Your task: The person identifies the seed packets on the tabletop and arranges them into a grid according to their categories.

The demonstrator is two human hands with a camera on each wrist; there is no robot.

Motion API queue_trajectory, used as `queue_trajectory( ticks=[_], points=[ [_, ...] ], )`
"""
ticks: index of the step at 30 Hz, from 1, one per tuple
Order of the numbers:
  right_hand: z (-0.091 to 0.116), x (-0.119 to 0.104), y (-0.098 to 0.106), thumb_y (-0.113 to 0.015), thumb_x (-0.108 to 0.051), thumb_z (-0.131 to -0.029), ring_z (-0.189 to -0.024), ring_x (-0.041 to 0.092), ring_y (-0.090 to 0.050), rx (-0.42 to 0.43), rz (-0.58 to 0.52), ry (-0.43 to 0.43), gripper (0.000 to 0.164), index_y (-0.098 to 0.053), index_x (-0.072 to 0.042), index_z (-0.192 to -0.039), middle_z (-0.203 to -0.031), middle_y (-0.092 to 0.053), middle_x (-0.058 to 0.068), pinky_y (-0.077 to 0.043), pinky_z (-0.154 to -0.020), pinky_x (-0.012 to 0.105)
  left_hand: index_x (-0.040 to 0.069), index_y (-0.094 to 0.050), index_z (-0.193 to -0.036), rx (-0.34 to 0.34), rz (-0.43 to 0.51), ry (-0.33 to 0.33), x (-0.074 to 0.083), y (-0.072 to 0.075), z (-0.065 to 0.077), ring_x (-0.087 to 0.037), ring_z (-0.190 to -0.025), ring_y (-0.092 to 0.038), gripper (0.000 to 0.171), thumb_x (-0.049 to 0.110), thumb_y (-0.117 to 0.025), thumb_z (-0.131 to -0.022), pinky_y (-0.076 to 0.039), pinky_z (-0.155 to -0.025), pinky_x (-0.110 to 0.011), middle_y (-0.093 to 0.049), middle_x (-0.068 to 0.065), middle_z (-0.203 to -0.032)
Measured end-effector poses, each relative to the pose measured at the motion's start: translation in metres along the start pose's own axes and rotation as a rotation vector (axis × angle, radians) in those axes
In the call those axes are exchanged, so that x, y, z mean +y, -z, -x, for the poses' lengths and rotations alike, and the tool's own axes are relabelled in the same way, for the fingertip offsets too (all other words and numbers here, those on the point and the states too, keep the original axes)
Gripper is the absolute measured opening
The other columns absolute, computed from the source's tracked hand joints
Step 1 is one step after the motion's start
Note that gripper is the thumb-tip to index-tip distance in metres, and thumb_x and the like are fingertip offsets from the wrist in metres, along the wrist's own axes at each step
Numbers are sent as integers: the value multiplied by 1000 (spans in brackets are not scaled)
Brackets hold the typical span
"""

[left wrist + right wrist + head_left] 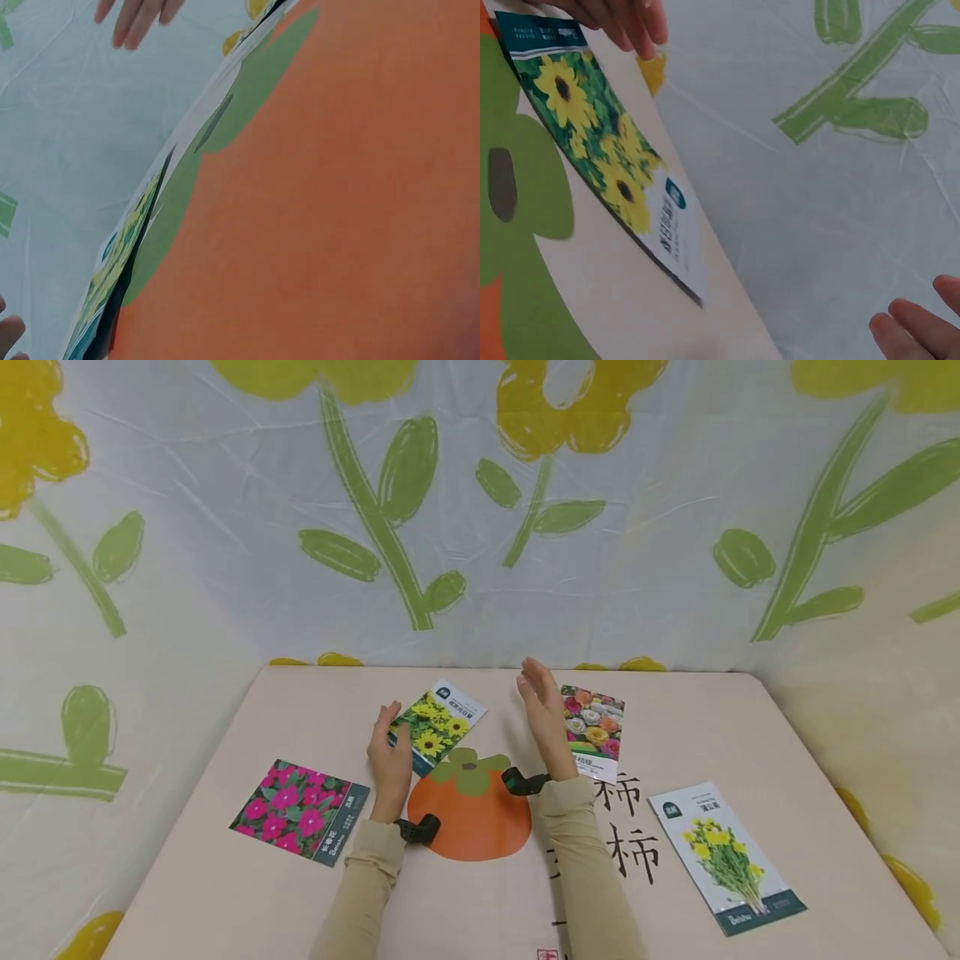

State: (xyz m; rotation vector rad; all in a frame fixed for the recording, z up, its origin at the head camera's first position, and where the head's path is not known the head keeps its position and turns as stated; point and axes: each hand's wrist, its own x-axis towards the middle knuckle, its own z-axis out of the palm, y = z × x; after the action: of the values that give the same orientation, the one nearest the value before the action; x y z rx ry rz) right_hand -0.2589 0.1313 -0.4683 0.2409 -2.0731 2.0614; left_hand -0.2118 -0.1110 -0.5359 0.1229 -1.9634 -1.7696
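Nearest you, your beige sleeves point(592, 868) extend over the table point(675, 718). To your right lies the white packet with a yellow-flowered bunch point(723, 860); to your left, the magenta-flower packet point(300, 812). Between them is the printed orange persimmon point(472, 827).

Farther out, your left hand point(391, 768) overlaps the near-left edge of the yellow-flower packet point(435, 727); its fingers are extended and clamp nothing, though you cannot tell whether they touch the packet. Your right hand point(547, 722) is raised just beside the mixed-bloom packet point(596, 727), fingers straight, grip empty. Your two hands stand apart, with the yellow-flower packet mostly between them.

Progress, judged from the layout: all four packets are spread out face up, each separate; none is stacked or squared to another. How much handling is left, you cannot tell. Beyond the table's far edge hangs the flower-printed backdrop point(525, 610).
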Motion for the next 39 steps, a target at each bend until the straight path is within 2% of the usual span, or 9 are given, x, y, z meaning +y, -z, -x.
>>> queue_trajectory(
  ticks=[4, 8, 10, 13, 17, 21, 24, 33, 39],
  points=[
    [0, 16, -12, -44, -25, -108, -145, 23, -32, -78, -116, -102, 52, -32, -4, -154, -157, -35, 11, -22, -120, 41, 0, -57, -137, 22, -76, -80, -3, -2, -1, -37, -148, -23, 39, 4, -50, -98, -5, -122, -48, -49, -18, -147],
    [5, 32, -22, -40, -33, -108, -149, 21, -21, -151, -146, -217, 53, -30, -11, -156, -161, -28, 5, -12, -122, 44, -4, -60, -130, 52, -158, -145, -3, -4, -1, -42, -145, -26, 36, -1, -52, -95, -5, -121, -54, -50, -23, -144],
    [7, 38, -27, -41, -38, -107, -150, 20, -18, -161, -117, -267, 54, -33, -15, -155, -161, -28, 2, -11, -122, 47, -4, -60, -129, 58, -192, -144, -2, -5, 0, -44, -145, -25, 36, -2, -52, -95, -6, -120, -56, -49, -23, -145],
    [12, 43, -32, -43, -41, -106, -150, 21, -17, -161, -49, -300, 53, -38, -19, -154, -161, -30, 0, -12, -121, 49, -3, -60, -130, 60, -240, -103, -1, -5, 2, -44, -145, -23, 37, -1, -52, -94, -6, -120, -56, -47, -23, -147],
    [16, 44, -37, -46, -32, -106, -150, 28, -19, -201, 98, -230, 51, -39, -11, -153, -162, -28, 6, -16, -120, 51, -1, -58, -133, 34, -289, -46, 2, -5, 4, -42, -146, -22, 38, 3, -52, -95, -7, -121, -53, -43, -22, -150],
    [19, 39, -45, -49, -25, -105, -150, 38, -14, -325, 364, -101, 55, -35, 2, -151, -162, -21, 20, -6, -121, 55, -3, -57, -132, -2, -324, -28, 2, -5, 2, -43, -146, -23, 38, 6, -53, -95, -9, -120, -54, -40, -25, -150],
    [21, 37, -49, -52, -24, -104, -149, 43, -9, -387, 494, -24, 61, -32, 10, -149, -159, -19, 29, 2, -119, 58, -4, -58, -131, -18, -355, -40, 2, -5, 1, -45, -144, -24, 37, 6, -56, -95, -10, -119, -58, -41, -27, -149],
    [22, 41, -55, -54, -26, -102, -148, 46, -8, -358, 583, 27, 64, -32, 12, -149, -158, -20, 32, -1, -119, 59, -3, -57, -133, -72, -470, -41, 1, -5, 0, -43, -145, -25, 40, 12, -56, -96, -10, -119, -58, -41, -25, -150],
    [27, 41, -61, -55, -30, -101, -147, 50, -4, -332, 669, 29, 69, -29, 12, -149, -157, -13, 36, -3, -118, 61, -1, -56, -135, -84, -496, -19, 2, -5, -1, -41, -145, -25, 42, 14, -55, -96, -10, -120, -56, -40, -24, -151]
  ],
)
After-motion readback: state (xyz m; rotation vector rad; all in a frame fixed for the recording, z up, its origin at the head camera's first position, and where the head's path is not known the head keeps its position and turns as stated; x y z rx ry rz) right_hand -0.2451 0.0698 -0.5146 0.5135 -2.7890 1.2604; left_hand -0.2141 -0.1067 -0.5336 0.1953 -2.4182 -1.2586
